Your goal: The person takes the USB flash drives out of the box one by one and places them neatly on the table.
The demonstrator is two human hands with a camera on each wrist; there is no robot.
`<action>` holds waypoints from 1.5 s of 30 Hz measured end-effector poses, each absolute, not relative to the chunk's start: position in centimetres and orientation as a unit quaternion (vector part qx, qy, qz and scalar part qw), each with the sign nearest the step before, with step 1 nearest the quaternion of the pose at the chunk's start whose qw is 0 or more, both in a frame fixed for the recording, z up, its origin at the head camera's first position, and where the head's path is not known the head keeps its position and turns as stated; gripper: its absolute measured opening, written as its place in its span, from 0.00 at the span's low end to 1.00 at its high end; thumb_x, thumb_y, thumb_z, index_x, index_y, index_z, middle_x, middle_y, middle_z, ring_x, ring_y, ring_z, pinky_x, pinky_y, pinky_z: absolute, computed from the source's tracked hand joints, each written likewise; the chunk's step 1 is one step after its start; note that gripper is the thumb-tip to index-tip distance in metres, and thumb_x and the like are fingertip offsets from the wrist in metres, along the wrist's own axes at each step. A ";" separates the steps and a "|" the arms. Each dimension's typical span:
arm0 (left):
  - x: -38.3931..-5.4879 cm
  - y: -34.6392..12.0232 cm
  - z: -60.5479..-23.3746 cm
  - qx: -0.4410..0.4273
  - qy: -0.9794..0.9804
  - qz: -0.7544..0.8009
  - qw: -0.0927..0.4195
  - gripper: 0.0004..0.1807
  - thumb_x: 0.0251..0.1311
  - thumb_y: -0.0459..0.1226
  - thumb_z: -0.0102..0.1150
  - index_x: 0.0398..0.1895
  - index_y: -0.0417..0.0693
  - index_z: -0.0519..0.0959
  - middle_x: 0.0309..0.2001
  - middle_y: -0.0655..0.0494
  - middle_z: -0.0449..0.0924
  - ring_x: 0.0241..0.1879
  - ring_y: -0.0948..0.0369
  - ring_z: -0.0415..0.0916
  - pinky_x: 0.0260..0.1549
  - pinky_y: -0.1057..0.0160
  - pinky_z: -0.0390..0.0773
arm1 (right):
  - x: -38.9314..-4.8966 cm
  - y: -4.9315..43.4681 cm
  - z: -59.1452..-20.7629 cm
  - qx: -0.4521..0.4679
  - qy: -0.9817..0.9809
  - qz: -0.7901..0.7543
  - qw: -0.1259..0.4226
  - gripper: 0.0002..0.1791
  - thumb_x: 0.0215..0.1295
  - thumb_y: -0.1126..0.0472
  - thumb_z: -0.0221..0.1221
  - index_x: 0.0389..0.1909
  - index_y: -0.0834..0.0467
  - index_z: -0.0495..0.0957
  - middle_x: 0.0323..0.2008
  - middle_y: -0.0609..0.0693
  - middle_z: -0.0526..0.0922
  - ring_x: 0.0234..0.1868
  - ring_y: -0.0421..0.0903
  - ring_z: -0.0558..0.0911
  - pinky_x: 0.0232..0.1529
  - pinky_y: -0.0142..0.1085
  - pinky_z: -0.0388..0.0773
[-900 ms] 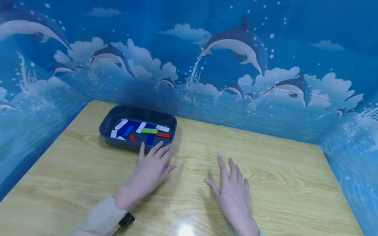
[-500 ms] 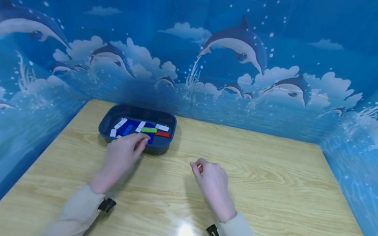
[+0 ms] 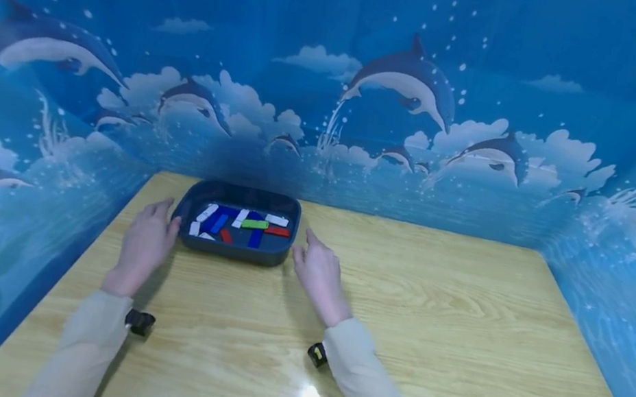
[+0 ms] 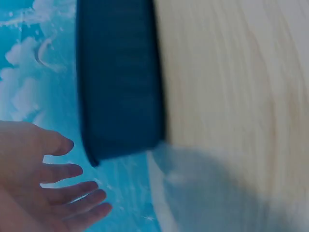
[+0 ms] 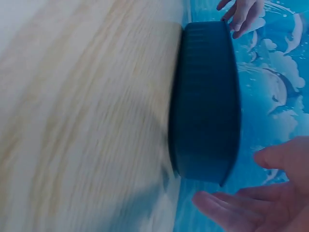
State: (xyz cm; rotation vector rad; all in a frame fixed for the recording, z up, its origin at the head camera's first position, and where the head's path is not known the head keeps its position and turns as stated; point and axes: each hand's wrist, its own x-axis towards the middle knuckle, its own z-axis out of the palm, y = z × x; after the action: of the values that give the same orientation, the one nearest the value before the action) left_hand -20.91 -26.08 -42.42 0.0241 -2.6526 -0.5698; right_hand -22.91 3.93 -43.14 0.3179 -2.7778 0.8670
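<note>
A dark blue plastic bin (image 3: 231, 251) stands at the back left of the table, holding several small oblong pieces in white, blue, red and green. A green piece (image 3: 254, 224) overlaps its neighbours. My left hand (image 3: 145, 244) is at the bin's left end, fingertips close to the rim; in the left wrist view its fingers (image 4: 72, 191) are extended and spread beside the bin wall (image 4: 120, 82). At the opposite end is my right hand (image 3: 319, 276), thumb and fingers (image 5: 217, 205) apart, near the bin's corner in the right wrist view. Neither hand grips anything.
The wood-grain table (image 3: 429, 327) spreads in front and to the right of the bin. A blue curtain (image 3: 335, 90) printed with dolphins encloses the back and sides, close behind the bin. Black wrist cameras (image 3: 139, 322) sit under both sleeves.
Both hands shifted left and parted to the bin's two ends, after their fingers briefly curled in. The left hand no longer covers the bin's front, and the view has shifted slightly.
</note>
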 end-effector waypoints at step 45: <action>-22.1 -25.7 -43.6 -0.023 -0.953 -0.293 0.079 0.28 0.78 0.33 0.39 0.73 0.21 0.53 0.22 0.35 0.73 0.16 0.50 0.69 0.26 0.45 0.77 | -24.6 3.0 -43.5 0.082 -0.946 0.312 0.018 0.30 0.80 0.61 0.48 0.76 0.69 0.55 0.58 0.68 0.80 0.53 0.62 0.83 0.57 0.53 0.79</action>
State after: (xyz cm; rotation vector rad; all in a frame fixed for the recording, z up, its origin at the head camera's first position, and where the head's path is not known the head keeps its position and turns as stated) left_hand -22.09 -25.66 -43.58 -0.0682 -2.8509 -0.8772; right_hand -24.61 3.01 -43.51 0.2543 -2.9400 0.9691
